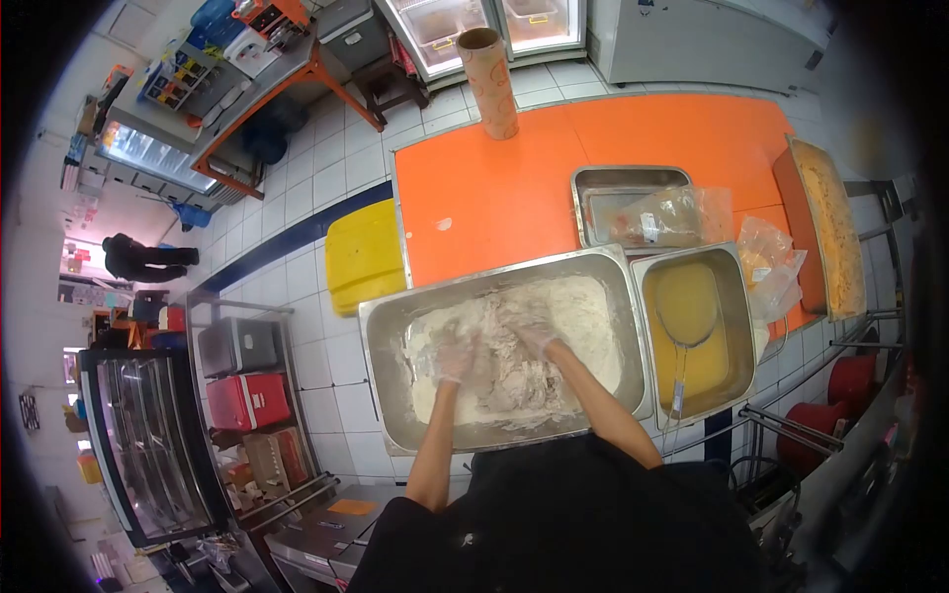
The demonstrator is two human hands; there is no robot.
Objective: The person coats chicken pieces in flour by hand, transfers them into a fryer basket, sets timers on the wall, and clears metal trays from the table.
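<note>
A deep steel pan (376,395) in front of me holds loose white flour (588,306) and a heap of flour-coated pieces (519,381), whose kind I cannot make out. My left hand (457,358), in a clear plastic glove, lies over the flour left of the heap, its fingers stretched out and slightly blurred. At the heap's upper right, my right hand (534,334) touches the coated pieces with fingers extended, gloved alike. Beside the pan on the right, a smaller steel pan (736,371) contains yellow liquid with a round wire strainer (685,306) in it.
Behind the pans, an orange table (494,198) bears an upright wrap roll (489,89), a shallow steel tray (633,178) with a plastic bag (657,217), and another clear bag (771,267). A long crumb-filled tray (830,227) borders the right. A yellow lid-like panel (366,257) is left; a person (148,259) stands far left.
</note>
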